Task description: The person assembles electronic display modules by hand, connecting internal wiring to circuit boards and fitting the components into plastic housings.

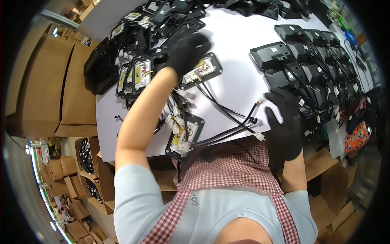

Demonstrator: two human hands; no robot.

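My left hand (187, 52), in a black glove, reaches over the far left of the table beside a pile of black housings (158, 18). It is dark and blurred, so I cannot tell whether it holds anything. Just under its wrist lies an open black module (209, 67) with a white and yellow board, its black cables running toward me. My right hand (286, 124), also gloved in black, is at the near right with thumb and fingers apart. Close to it are the cable ends with a white connector (259, 136). Another module (185, 138) lies at the near edge.
Rows of closed black housings (272, 55) with cables cover the right of the white table (233, 40). More open modules (142, 73) stack at the left. Cardboard boxes (40, 81) stand left of the table, and an open carton (325, 171) is below right.
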